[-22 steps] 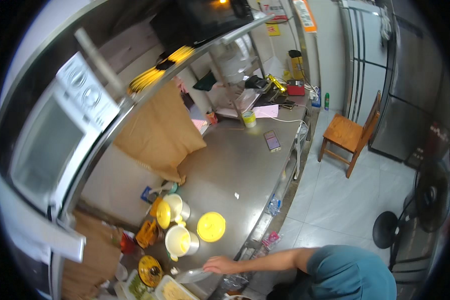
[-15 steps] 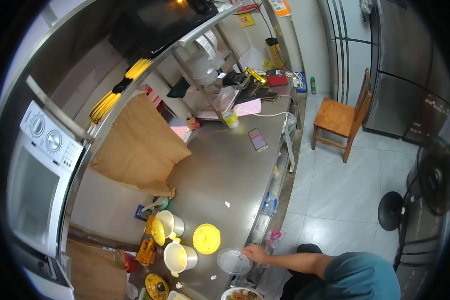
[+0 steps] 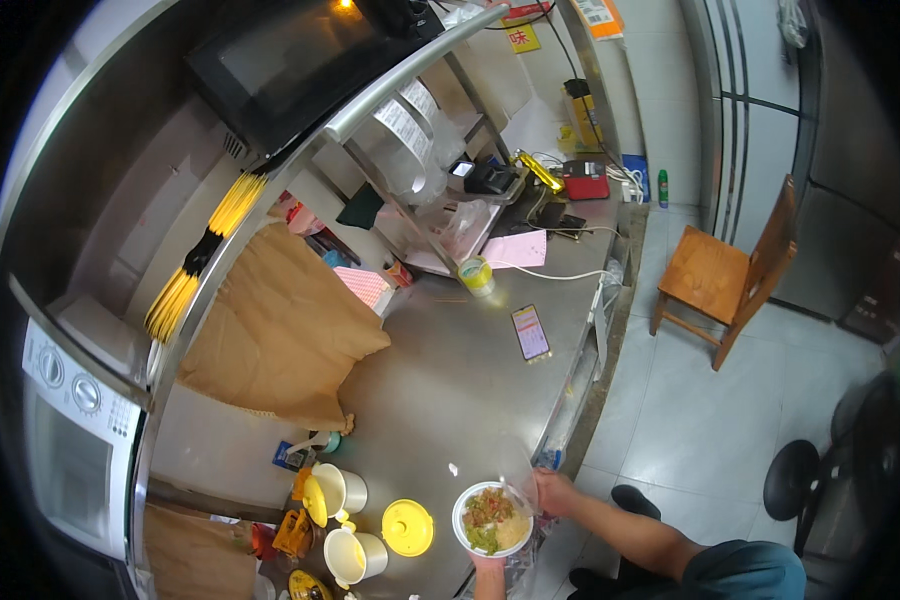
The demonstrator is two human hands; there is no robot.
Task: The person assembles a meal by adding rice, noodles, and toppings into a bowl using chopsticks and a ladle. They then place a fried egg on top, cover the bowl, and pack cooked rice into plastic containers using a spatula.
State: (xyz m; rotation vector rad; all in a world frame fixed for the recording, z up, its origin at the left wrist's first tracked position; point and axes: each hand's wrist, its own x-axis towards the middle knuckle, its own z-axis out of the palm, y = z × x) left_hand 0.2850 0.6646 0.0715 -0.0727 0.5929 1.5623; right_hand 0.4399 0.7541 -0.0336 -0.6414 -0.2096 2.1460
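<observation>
We see a white bowl of food (image 3: 492, 518), filled with green, red and pale ingredients, sitting at the near edge of the steel tabletop (image 3: 440, 390). A clear plastic lid (image 3: 505, 470) stands tilted over its far rim. Our right hand (image 3: 553, 492) is at the bowl's right side, fingers pinching the edge of that lid. Our left hand (image 3: 488, 566) comes up from below and touches the bowl's near rim; how its fingers are set we cannot tell, as only a little of it shows. Just left of the bowl lies a yellow round lid (image 3: 407, 527), and beyond it two cream-coloured pots (image 3: 342, 488) with yellow lids. Further up the tabletop rest a phone (image 3: 531, 332) and a roll of tape (image 3: 477, 275). A wooden chair (image 3: 730, 275) stands on the tiled floor, well apart to the right.
</observation>
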